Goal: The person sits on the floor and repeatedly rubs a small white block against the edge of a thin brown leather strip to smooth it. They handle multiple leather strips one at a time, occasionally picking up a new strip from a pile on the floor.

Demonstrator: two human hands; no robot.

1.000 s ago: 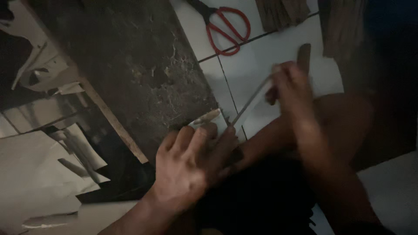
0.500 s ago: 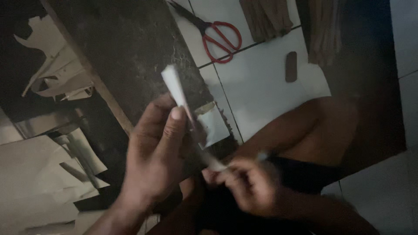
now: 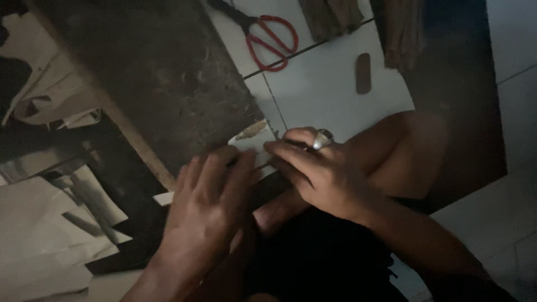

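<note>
A pale paper strip point(image 3: 251, 146) is being pressed flat on the dark board point(image 3: 162, 78) by both hands: left hand point(image 3: 210, 201) spread on its near end, right hand point(image 3: 319, 168) fingers together beside it

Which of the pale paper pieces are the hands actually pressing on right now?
The small white piece at the near corner of the dark board, pinned under both the left hand and right hand. The larger sheets lie untouched at far left.
</note>
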